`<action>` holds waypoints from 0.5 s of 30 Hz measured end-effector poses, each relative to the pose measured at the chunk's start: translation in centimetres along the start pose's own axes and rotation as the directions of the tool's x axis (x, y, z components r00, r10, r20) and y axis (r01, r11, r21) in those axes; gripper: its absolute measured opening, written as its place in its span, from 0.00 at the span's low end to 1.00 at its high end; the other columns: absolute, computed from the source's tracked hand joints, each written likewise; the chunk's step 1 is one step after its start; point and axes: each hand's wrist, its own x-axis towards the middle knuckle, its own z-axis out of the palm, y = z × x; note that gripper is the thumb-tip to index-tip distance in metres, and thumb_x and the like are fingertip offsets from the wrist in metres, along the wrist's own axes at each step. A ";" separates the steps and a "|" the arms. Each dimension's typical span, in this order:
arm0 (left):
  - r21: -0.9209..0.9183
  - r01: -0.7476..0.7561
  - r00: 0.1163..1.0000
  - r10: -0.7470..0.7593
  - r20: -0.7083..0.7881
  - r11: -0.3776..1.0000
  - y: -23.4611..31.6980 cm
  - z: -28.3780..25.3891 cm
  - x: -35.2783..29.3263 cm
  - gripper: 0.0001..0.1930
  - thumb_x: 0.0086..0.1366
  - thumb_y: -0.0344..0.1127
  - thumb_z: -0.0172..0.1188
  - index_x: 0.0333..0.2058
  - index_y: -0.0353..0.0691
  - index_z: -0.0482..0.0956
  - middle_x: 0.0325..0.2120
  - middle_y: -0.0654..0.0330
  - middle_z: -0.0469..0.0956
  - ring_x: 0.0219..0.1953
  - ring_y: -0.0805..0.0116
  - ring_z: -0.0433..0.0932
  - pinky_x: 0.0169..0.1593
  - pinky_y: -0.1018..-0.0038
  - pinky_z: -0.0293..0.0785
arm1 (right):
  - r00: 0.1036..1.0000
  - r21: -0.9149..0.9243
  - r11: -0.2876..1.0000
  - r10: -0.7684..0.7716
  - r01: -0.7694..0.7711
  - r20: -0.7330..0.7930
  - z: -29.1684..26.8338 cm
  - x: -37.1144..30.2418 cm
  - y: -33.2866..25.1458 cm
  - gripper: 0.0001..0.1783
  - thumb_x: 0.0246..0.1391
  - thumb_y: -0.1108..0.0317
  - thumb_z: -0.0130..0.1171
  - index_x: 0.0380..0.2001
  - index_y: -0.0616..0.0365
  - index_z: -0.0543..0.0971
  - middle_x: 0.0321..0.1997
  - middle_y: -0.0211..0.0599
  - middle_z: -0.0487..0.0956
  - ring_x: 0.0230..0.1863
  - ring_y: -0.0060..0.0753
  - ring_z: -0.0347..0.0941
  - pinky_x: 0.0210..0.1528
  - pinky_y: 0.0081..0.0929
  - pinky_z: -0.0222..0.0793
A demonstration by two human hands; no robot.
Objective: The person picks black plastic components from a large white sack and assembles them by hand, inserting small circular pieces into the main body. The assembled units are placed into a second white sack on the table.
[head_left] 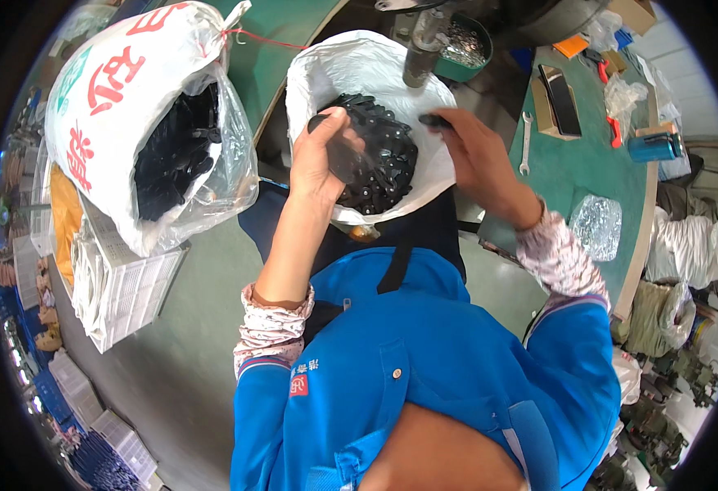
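My left hand (316, 159) is closed over the left side of a white sack (314, 69) between my knees. Dark, flat black pieces (344, 159) show at its thumb and fingers, partly blurred. My right hand (482, 155) is above the sack's right rim, fingers pinching the end of a small, elongated black piece (435, 120). Inside the sack lies a heap of similar glossy black pieces (392, 151), some with a small pale dot. A dark metal cylinder (420, 61) reaches down over the sack's far side.
At the left stands a printed white sack (121, 90) with black parts in its open mouth, beside bundled paper (134, 286). A green bin (461, 53) of small metal parts sits far ahead. The right green bench carries a wrench (526, 143), a phone (559, 98) and a blue can (654, 147).
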 end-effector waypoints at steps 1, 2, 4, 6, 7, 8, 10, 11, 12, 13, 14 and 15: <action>-0.012 0.000 1.000 0.000 -0.021 1.000 0.1 -0.5 0.4 0.07 0.58 0.28 0.61 0.34 0.38 0.74 0.25 0.62 0.72 0.26 0.70 0.72 0.30 0.71 0.74 | 0.986 0.215 0.962 0.160 -0.167 0.049 -0.3 -1.3 -1.1 0.21 0.52 0.76 0.54 0.51 0.60 0.70 0.36 0.41 0.76 0.38 0.41 0.75 0.42 0.31 0.70; -0.026 0.002 0.999 -0.003 -0.044 1.000 0.3 -0.8 0.5 0.06 0.58 0.28 0.61 0.34 0.38 0.74 0.25 0.62 0.72 0.26 0.70 0.72 0.31 0.70 0.74 | 0.943 0.408 0.851 0.303 -0.332 0.136 -0.3 -2.5 -2.3 0.19 0.54 0.76 0.53 0.50 0.60 0.71 0.37 0.40 0.76 0.38 0.39 0.75 0.42 0.30 0.69; -0.074 0.024 0.994 -0.032 -0.108 0.997 0.1 -0.5 0.5 0.06 0.58 0.28 0.60 0.34 0.39 0.74 0.25 0.63 0.72 0.26 0.70 0.72 0.32 0.70 0.74 | 0.998 0.340 0.939 0.059 -0.051 -0.011 1.3 -3.3 -3.7 0.21 0.57 0.78 0.50 0.54 0.59 0.70 0.49 0.45 0.72 0.42 0.35 0.73 0.44 0.26 0.68; -0.127 0.051 0.991 -0.065 -0.116 0.991 -0.8 0.2 0.4 0.05 0.59 0.28 0.60 0.34 0.39 0.74 0.25 0.63 0.73 0.26 0.69 0.72 0.33 0.69 0.74 | 0.990 0.357 0.934 0.069 -0.021 -0.122 3.4 -3.4 -5.0 0.21 0.57 0.78 0.51 0.55 0.58 0.71 0.45 0.44 0.74 0.41 0.36 0.74 0.43 0.26 0.69; -0.152 0.058 0.993 -0.073 -0.092 0.987 -1.3 0.6 0.4 0.05 0.59 0.28 0.60 0.34 0.40 0.74 0.25 0.63 0.73 0.26 0.69 0.73 0.34 0.69 0.74 | 0.987 0.369 0.928 0.109 -0.057 -0.120 3.7 -3.5 -4.5 0.21 0.56 0.77 0.52 0.54 0.58 0.71 0.43 0.44 0.75 0.40 0.34 0.74 0.41 0.25 0.69; -0.178 0.066 0.994 -0.080 -0.069 0.982 -1.6 1.0 0.3 0.05 0.59 0.28 0.60 0.34 0.40 0.73 0.25 0.63 0.73 0.26 0.69 0.73 0.34 0.69 0.74 | 0.982 0.380 0.920 0.148 -0.093 -0.117 4.1 -3.4 -3.6 0.20 0.56 0.77 0.52 0.54 0.59 0.72 0.42 0.43 0.76 0.38 0.33 0.74 0.40 0.24 0.70; -0.178 0.065 0.987 -0.090 -0.133 0.982 -1.8 1.6 -0.3 0.07 0.59 0.30 0.61 0.34 0.39 0.73 0.26 0.62 0.74 0.27 0.68 0.74 0.34 0.70 0.74 | 0.957 0.456 0.869 0.270 -0.194 -0.108 3.7 -2.5 -2.5 0.19 0.57 0.77 0.53 0.53 0.61 0.72 0.40 0.41 0.77 0.36 0.28 0.75 0.36 0.20 0.70; -0.160 0.054 0.985 -0.079 -0.154 0.986 -1.8 1.9 -0.4 0.07 0.59 0.31 0.62 0.34 0.38 0.73 0.26 0.60 0.74 0.26 0.68 0.75 0.32 0.72 0.74 | 0.931 0.518 0.817 0.351 -0.253 -0.097 3.0 -1.9 -2.1 0.19 0.58 0.77 0.52 0.53 0.62 0.72 0.40 0.41 0.78 0.34 0.25 0.75 0.34 0.18 0.70; -0.143 0.043 0.982 -0.068 -0.174 0.989 -1.9 2.1 -0.3 0.08 0.59 0.32 0.63 0.33 0.37 0.73 0.25 0.59 0.75 0.25 0.68 0.76 0.31 0.74 0.74 | 0.901 0.578 0.756 0.427 -0.307 -0.080 2.2 -1.1 -1.6 0.18 0.59 0.77 0.52 0.53 0.64 0.72 0.41 0.40 0.78 0.33 0.23 0.75 0.32 0.16 0.70; -0.290 0.043 0.992 -0.075 -0.100 0.956 -1.9 1.1 0.3 0.08 0.60 0.30 0.61 0.35 0.36 0.71 0.26 0.57 0.75 0.27 0.64 0.77 0.35 0.69 0.78 | 0.903 0.671 0.706 0.411 -0.226 -0.129 0.9 0.3 -1.2 0.17 0.59 0.76 0.53 0.52 0.64 0.73 0.39 0.39 0.79 0.35 0.22 0.75 0.32 0.16 0.71; -0.314 0.061 0.993 -0.090 -0.080 0.948 -2.0 0.4 0.8 0.08 0.61 0.29 0.61 0.35 0.35 0.71 0.27 0.56 0.75 0.29 0.62 0.78 0.38 0.63 0.79 | 0.926 0.628 0.763 0.333 -0.153 -0.180 -0.8 1.8 -0.6 0.16 0.59 0.77 0.52 0.51 0.66 0.73 0.37 0.39 0.79 0.37 0.22 0.76 0.32 0.16 0.70; -0.307 0.070 0.990 -0.104 -0.098 0.949 -1.9 0.6 0.8 0.08 0.60 0.27 0.60 0.35 0.34 0.71 0.28 0.55 0.74 0.31 0.61 0.78 0.41 0.61 0.79 | 0.932 0.652 0.750 0.305 -0.110 -0.194 -2.1 3.2 -0.2 0.17 0.58 0.74 0.53 0.51 0.66 0.73 0.36 0.39 0.80 0.35 0.23 0.76 0.32 0.17 0.70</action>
